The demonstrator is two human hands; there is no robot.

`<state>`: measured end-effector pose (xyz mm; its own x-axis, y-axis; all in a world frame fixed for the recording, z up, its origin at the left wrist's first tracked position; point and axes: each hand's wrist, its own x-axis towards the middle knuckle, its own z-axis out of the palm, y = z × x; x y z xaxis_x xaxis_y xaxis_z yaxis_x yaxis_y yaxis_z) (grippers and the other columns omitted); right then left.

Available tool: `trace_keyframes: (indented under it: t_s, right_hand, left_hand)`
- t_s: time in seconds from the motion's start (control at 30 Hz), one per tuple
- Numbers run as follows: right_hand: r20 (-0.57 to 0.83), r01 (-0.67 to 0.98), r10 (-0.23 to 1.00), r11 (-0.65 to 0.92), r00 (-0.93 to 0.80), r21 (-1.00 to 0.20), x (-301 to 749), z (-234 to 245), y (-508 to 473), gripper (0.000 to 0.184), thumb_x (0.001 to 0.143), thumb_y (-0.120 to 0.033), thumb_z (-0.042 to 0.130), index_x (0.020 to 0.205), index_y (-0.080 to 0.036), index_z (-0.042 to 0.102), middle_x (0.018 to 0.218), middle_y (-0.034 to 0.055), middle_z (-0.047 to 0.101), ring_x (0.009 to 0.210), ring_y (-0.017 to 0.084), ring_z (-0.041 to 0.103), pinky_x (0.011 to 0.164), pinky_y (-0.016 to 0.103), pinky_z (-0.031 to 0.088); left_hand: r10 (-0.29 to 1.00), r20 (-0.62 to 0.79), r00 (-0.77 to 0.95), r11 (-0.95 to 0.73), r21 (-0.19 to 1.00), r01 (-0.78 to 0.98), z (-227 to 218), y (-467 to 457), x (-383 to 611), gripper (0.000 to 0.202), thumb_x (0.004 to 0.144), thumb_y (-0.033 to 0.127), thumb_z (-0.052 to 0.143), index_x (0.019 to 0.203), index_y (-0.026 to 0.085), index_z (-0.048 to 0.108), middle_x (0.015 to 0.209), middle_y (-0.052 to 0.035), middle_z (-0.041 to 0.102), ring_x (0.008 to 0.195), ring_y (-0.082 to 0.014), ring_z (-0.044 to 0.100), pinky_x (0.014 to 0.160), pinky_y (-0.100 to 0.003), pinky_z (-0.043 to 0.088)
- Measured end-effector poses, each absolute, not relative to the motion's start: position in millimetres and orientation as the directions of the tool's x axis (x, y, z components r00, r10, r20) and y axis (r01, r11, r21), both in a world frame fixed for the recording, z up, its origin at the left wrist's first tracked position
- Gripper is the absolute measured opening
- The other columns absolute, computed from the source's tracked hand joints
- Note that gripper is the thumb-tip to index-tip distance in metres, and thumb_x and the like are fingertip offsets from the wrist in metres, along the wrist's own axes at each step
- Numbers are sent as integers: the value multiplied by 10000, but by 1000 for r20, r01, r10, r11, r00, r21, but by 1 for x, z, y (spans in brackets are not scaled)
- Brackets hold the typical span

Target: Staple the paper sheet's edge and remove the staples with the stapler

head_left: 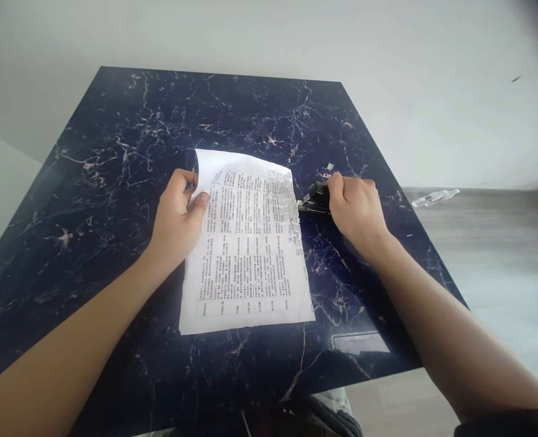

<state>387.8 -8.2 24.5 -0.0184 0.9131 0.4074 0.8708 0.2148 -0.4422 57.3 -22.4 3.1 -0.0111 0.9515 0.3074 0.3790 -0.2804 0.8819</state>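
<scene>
Pinching the printed sheets (246, 261) by one edge between thumb and fingers, the left hand (180, 209) faces the right hand (357, 206), curled around a black stapler (317, 199) whose long axis points leftward from that nearer hand to the sheets' facing edge.

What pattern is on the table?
The table has pale marble-like veins on dark blue, best seen in the head view.
</scene>
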Motion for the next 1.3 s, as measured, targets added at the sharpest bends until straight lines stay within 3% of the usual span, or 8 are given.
trace_keyframes:
  t_s: [0.2,0.37,0.57,0.77,0.97,1.3]
  right_hand:
    - [608,879,794,305,-22,-367,373,49,-26,200,1040,-352,474,941,-254,618,951,116,671,947,304,617,861,505,487]
    - [703,773,711,453,-12,-444,352,57,-53,33,969,-261,573,995,-279,580,1066,97,694,963,290,642,854,514,540]
    - [513,524,858,432,11,-734,335,53,-66,250,937,-310,645,1146,-276,513,1189,88,688,941,231,679,830,433,589]
    - [248,168,962,265,-113,-950,331,48,-67,315,933,-357,727,1124,-281,488,1046,41,736,928,233,731,772,400,615]
    - [151,3,976,154,-154,-988,331,46,-68,351,908,-366,789,1116,-295,516,1064,29,760,981,270,754,804,447,648]
    - [152,10,983,154,-105,-988,332,44,-65,263,944,-359,754,1087,-287,546,1017,16,757,832,223,723,717,412,602]
  left_hand:
    - [958,282,-58,-263,938,228,9,-21,53,282,989,437,685,1150,250,548,1082,-20,766,1044,-293,755,871,-510,656]
    - [919,384,-96,-368,918,149,22,-24,55,330,996,490,671,1216,265,572,1258,-16,735,1249,-306,684,970,-517,631]
    - [878,465,-115,-448,882,144,29,-28,56,335,1028,456,634,1301,274,564,1358,-36,702,1354,-316,623,1018,-523,607]
    - [873,475,-114,-474,880,36,29,-26,58,324,1000,360,698,1291,260,595,1336,-37,710,1344,-305,632,1081,-533,586]
    - [865,477,-155,-502,825,-261,20,-18,57,421,897,230,832,1276,150,665,1279,-115,733,1266,-302,688,1135,-484,554]
    - [848,512,-136,-529,810,-251,17,-18,57,357,934,173,780,1278,173,686,1254,-74,757,1259,-265,696,1112,-446,580]
